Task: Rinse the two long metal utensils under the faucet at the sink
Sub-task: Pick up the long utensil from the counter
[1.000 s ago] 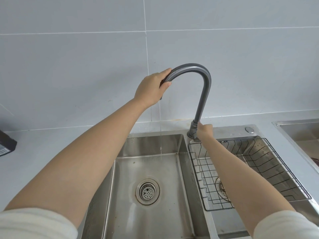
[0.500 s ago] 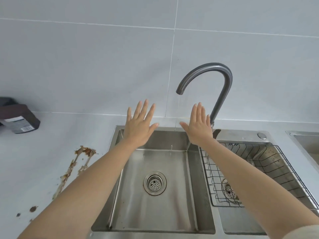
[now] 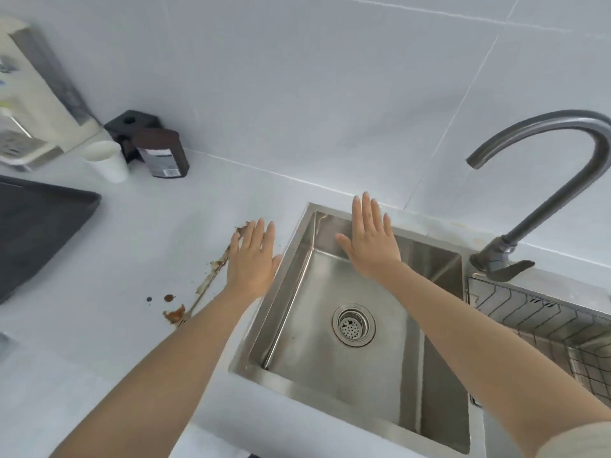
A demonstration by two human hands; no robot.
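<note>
— Both hands are flat and spread, palms down, holding nothing. Her or his left hand (image 3: pixel 253 259) is over the countertop (image 3: pixel 115 325) just left of the sink (image 3: pixel 426 256), and the right hand (image 3: pixel 370 246) is over the basin's far left corner
— And the long metal utensils (image 3: pixel 207 284)?
— On the countertop just beside the sink's left rim, partly hidden under the left hand and forearm. One thin stem shows plainly; whether the second lies against it I cannot tell, nor whether the hand touches them
— Which way do they run?
— The long axis is diagonal, roughly along the sink's left rim. The far end lies under the left fingertips, towards the sink's far left corner. The near end points to the countertop's front edge, where a brown clot sits. That clotted end looks like the working end, though it is too smeared to name
— How will they handle?
— Light and stiff, I'd judge. But they are thin, lie flat on a hard surface and are coated with brown sauce, so they will be slippery and awkward to pinch up. I would take them mid-stem, where the metal looks barest, then carry them right to the faucet (image 3: pixel 562 193), whose spout hangs above the basin's far right part
— Risks?
— Slipping from greasy fingers and clattering into the basin. They could also drip: brown drops (image 3: pixel 168 297) mark the countertop beside them
</note>
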